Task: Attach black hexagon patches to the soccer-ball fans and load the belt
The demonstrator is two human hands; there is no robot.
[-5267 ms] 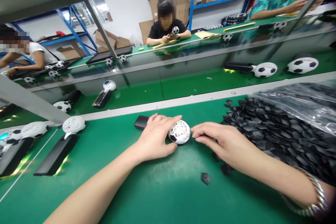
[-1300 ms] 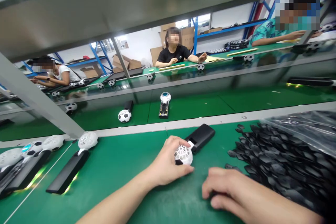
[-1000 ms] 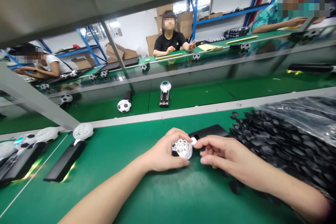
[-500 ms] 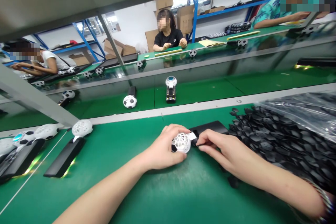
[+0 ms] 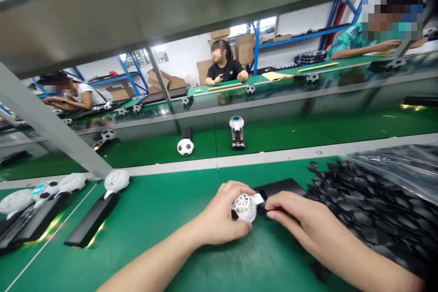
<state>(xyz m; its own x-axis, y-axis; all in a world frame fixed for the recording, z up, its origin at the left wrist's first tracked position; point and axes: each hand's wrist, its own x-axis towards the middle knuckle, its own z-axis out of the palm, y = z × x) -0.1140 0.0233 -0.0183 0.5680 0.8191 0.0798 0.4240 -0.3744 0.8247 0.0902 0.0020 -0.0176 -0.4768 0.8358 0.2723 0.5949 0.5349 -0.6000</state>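
Observation:
My left hand (image 5: 227, 214) is closed around the white, football-patterned round head (image 5: 244, 207) of a device lying on the green bench. Its cut-out lattice side faces up, and a black patch shows by my palm. A short white neck (image 5: 258, 198) leads from the head to a flat black body (image 5: 282, 186), partly hidden behind my right hand. The thumb and forefinger of my right hand (image 5: 290, 214) pinch together beside the neck, on a small black piece (image 5: 262, 208) mostly covered by the fingertips.
A heap of black flat pieces (image 5: 356, 200) lies at right beneath a clear plastic bag (image 5: 397, 164). At left rest several football-headed devices, one a finished-looking black unit (image 5: 92, 221). Beyond the grey rail, a green conveyor (image 5: 290, 132) carries more devices. Co-workers sit opposite; a slanted grey post (image 5: 61, 127) stands left.
The view has tilted up, so the bench and hands appear lower and slightly right. Devices on the conveyor have shifted a little right. Both hands keep nearly the same grip.

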